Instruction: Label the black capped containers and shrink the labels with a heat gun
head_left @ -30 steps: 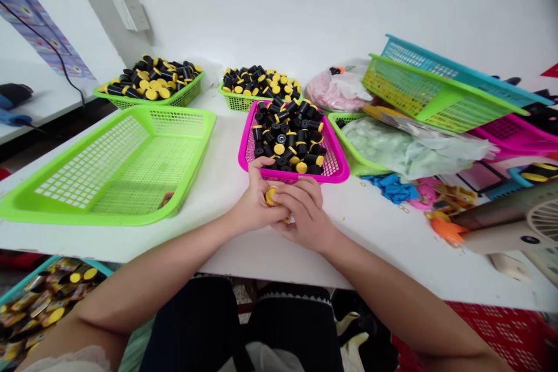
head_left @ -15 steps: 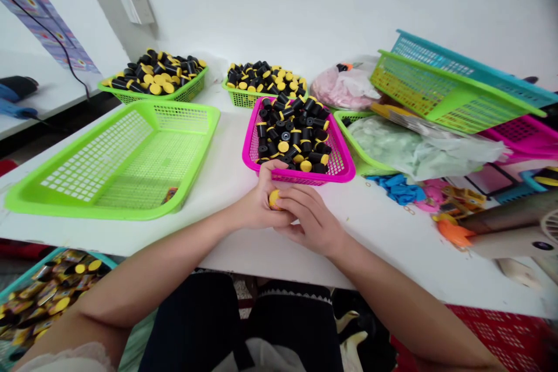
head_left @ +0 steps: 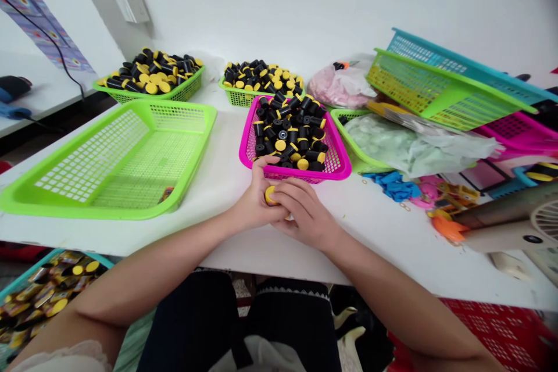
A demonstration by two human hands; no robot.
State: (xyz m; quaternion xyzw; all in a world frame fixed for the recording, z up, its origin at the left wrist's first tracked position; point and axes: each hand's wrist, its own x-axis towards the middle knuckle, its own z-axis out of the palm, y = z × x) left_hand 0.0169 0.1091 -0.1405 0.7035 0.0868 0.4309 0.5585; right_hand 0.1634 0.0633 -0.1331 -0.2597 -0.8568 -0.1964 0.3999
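Just in front of the magenta basket [head_left: 344, 170], my two hands meet around a small cylinder with a yellow end [head_left: 271, 195]. My left hand [head_left: 255, 200] wraps its fingers round the piece, the index finger stretched toward the basket rim. My right hand [head_left: 305, 212] is closed on the same piece from the right, its fingertips beside the yellow end. Most of the piece is hidden by the fingers. Black cylinders with yellow caps [head_left: 304, 132] fill the magenta basket.
A large green basket [head_left: 198, 157] at the left holds one small wrapped piece [head_left: 166, 193]. Two green baskets of black-and-yellow cylinders [head_left: 152, 72] stand behind. At the right are tilted baskets [head_left: 444, 90], plastic bags [head_left: 392, 139], blue pieces [head_left: 396, 187] and a fan [head_left: 514, 221]. Wrapped cylinders [head_left: 47, 285] lie lower left.
The view has shifted slightly, so everything sits a little farther left. Both hands still hold the piece, and its yellow end shows a little more clearly between the fingers.
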